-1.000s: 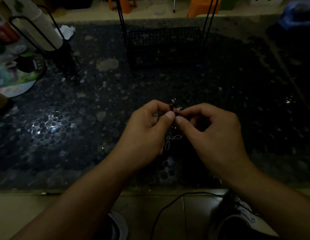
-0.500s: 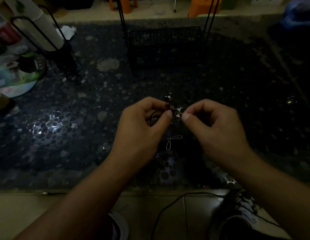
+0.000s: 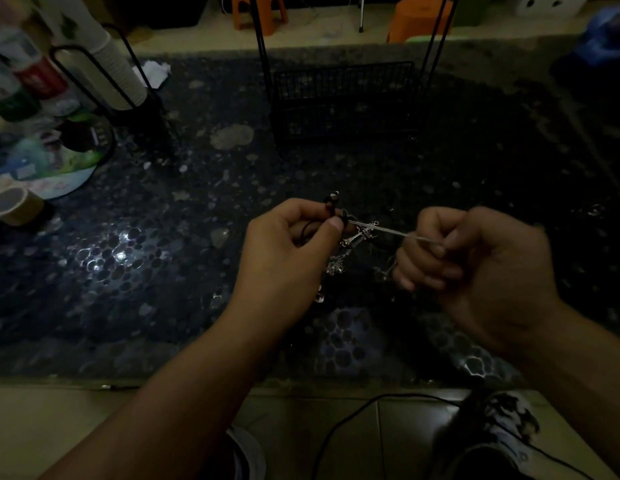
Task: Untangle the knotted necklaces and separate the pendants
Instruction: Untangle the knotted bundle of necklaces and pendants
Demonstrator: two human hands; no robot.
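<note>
Nearer the viewer than the wire basket [image 3: 343, 98], the left hand [image 3: 287, 258] is pinching the knotted necklaces [image 3: 353, 237] with curled fingers. The right hand [image 3: 474, 265], fingers curled, is gripping one silver chain [image 3: 391, 231] stretched taut between both hands.

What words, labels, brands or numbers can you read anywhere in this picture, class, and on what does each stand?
None can be read.
Bottles at far left: coloured labels, too blurred to read.
Round printed disc: colourful print, blurred, no legible text.
Tape roll: no visible print.
Necklaces held between the left hand and right hand: no markings visible.
</note>
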